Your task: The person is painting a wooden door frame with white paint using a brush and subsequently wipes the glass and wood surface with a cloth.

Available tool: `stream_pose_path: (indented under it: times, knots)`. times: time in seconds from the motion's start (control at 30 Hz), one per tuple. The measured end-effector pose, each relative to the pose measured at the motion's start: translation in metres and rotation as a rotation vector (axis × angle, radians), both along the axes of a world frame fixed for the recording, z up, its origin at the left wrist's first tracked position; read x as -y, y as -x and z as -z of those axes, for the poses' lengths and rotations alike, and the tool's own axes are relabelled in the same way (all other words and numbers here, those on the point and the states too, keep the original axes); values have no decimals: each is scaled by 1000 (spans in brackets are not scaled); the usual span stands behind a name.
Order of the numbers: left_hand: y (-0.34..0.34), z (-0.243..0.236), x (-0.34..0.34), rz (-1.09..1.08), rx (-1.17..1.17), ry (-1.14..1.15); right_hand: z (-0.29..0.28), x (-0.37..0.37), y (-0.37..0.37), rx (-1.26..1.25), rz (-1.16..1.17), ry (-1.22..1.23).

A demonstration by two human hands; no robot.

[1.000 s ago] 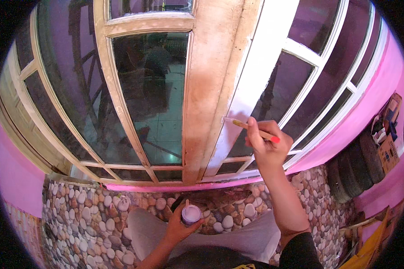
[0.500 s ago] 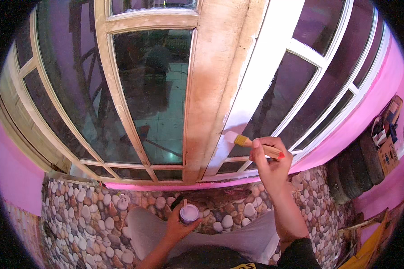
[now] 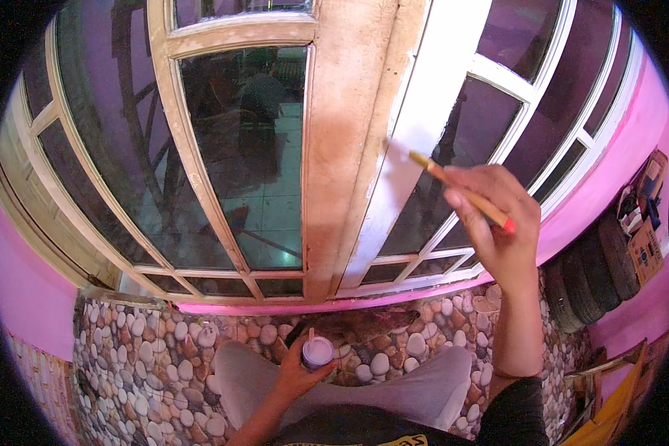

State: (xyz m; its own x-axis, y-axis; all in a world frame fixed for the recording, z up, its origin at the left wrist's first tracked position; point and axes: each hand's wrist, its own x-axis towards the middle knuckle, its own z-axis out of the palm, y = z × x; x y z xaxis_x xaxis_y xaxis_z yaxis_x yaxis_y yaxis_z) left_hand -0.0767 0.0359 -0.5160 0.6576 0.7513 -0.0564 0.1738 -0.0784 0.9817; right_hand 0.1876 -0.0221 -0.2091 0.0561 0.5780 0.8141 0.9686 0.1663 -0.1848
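Note:
My right hand grips a wooden paintbrush with a red handle tip. Its blurred bristle end is raised against the white-coated vertical strip of the window frame; whether it touches is unclear. Left of that strip runs a bare, tan wooden post. Down between my knees, my left hand holds a small cup of pale white paint with a stick standing in it.
Glass panes in wooden frames curve across the view, above a pebble-patterned floor. At right stand several tyres and cardboard boxes by a pink wall. A yellow item lies at lower right.
My right hand with the brush has moved up and to the right from half a second ago, after moving down earlier. My left hand and the cup have barely moved.

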Motion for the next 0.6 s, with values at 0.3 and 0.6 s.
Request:
stream_pose_path:
  times: [0.3,0.6]
  knots:
    - [-3,13,2,-40,46,-114,31,-7,-25,47,-67,168]
    - [3,14,4,-65,15,-182,57,26,-4,-157,-27,196]
